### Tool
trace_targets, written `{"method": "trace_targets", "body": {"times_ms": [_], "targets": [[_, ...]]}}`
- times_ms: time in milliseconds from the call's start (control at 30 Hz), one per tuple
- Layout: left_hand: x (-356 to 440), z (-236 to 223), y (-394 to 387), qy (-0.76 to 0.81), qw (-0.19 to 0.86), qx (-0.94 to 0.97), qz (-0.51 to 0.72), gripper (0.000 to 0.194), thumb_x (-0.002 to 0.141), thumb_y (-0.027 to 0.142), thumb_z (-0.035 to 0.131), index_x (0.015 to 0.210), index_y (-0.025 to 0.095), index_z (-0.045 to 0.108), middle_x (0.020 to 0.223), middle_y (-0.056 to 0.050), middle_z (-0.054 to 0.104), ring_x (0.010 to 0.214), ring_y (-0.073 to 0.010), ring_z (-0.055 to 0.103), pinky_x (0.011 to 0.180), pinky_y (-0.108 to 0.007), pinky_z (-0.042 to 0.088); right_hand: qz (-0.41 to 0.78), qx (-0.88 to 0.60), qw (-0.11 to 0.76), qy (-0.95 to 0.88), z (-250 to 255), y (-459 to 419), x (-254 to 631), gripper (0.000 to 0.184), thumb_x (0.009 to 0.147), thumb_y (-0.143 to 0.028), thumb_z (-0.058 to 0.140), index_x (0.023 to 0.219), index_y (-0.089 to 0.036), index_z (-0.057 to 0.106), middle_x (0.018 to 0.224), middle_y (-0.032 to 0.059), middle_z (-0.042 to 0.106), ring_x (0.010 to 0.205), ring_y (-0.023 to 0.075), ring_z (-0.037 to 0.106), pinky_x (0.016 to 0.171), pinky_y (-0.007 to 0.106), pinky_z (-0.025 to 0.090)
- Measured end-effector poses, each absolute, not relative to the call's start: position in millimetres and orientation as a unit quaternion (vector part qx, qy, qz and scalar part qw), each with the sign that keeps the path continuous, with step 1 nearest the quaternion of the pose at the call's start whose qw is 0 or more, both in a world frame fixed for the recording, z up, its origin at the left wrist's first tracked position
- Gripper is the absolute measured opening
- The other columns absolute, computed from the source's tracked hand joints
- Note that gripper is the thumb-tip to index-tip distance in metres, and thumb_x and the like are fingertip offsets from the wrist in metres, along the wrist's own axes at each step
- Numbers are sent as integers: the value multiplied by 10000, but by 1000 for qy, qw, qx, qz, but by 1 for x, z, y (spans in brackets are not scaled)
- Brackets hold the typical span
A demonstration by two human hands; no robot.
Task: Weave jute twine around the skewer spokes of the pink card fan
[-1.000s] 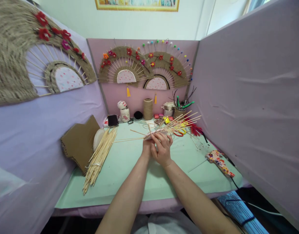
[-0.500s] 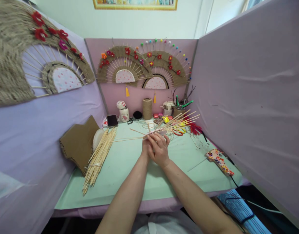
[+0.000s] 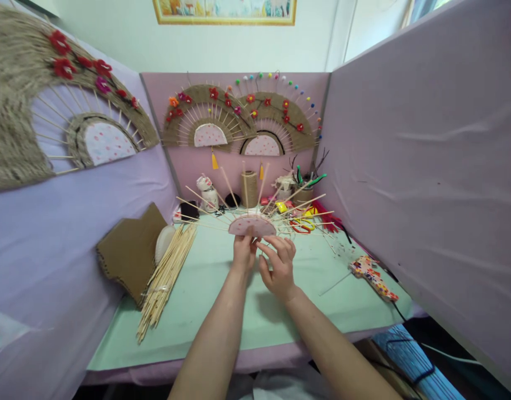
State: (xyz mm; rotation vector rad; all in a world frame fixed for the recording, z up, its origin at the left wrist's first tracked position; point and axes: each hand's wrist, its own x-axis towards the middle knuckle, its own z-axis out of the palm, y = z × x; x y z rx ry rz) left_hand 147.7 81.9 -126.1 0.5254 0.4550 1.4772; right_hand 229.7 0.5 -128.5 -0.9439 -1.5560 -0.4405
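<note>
A half-round fan frame (image 3: pixel 253 224), faced with pink spotted material, is held up over the table with thin wooden sticks spreading from its curved edge. My left hand (image 3: pixel 244 253) pinches it at the lower straight edge, its thumb and fingers partly hidden. Just below the right end of that edge is my right hand (image 3: pixel 277 264), fingers bent and apart, with nothing visible in it. Whether its fingertips touch the edge I cannot tell. To the left lies a bundle of wooden sticks (image 3: pixel 167 278).
Brown cardboard (image 3: pixel 133 255) leans at the left. A twine spool (image 3: pixel 249 189), jars and scissors (image 3: pixel 302 223) stand or lie at the back. A flower-patterned glue gun (image 3: pixel 372 276) lies at the right. Decorated fans (image 3: pixel 280 111) hang on the partition behind.
The fan frame has turned so that its spotted face shows and its sticks fan upward and to both sides. My right hand has come off it and opened slightly.
</note>
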Motion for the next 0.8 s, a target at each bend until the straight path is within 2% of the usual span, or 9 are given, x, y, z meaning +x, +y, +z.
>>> {"method": "trace_targets", "body": {"times_ms": [133,267,433,533,633,700,800], "targets": [[146,-121,80,184,690,216,666,274,663,251,811,822,177,601,706,40,653,586,-61,588,585,-178,460,-129,-452,660,-586,-135,-5,245,251,856,-171,517,1087,-224,600,1110,99,556,1079,237,533,942,446,427],[147,-120,78,187,709,185,655,228,664,106,787,773,163,596,726,30,672,628,-64,614,627,-177,493,-24,-497,719,-485,-143,2,253,160,845,-243,555,998,-196,560,994,81,566,979,220,553,893,425,456],[149,-119,78,190,724,155,644,189,703,7,715,765,144,602,736,23,671,652,-59,633,640,-152,518,175,-495,710,-469,-149,20,247,416,762,-341,672,1103,-183,495,1089,109,621,1030,222,595,921,418,456],[149,-119,79,191,736,144,634,180,725,-6,690,777,141,601,759,21,666,658,-45,630,637,-125,522,279,-470,709,-446,-149,24,243,423,768,-371,664,1103,-172,499,914,79,682,855,205,654,763,355,512],[149,-120,79,192,743,131,628,171,742,1,679,773,144,590,760,26,658,652,-33,622,635,-109,523,269,-482,703,-449,-148,19,240,260,814,-390,613,941,-164,596,744,33,662,712,175,632,690,315,502],[148,-122,79,186,747,133,624,171,748,15,681,779,155,588,753,31,656,658,-39,626,647,-121,532,232,-491,698,-467,-147,13,238,231,836,-389,593,878,-166,632,750,31,660,726,171,624,718,314,498],[148,-126,79,176,753,145,617,178,743,53,705,800,176,588,775,29,663,700,-66,648,678,-164,549,196,-490,685,-502,-149,8,235,211,852,-366,586,901,-171,651,820,40,682,772,175,631,747,311,499]]}}
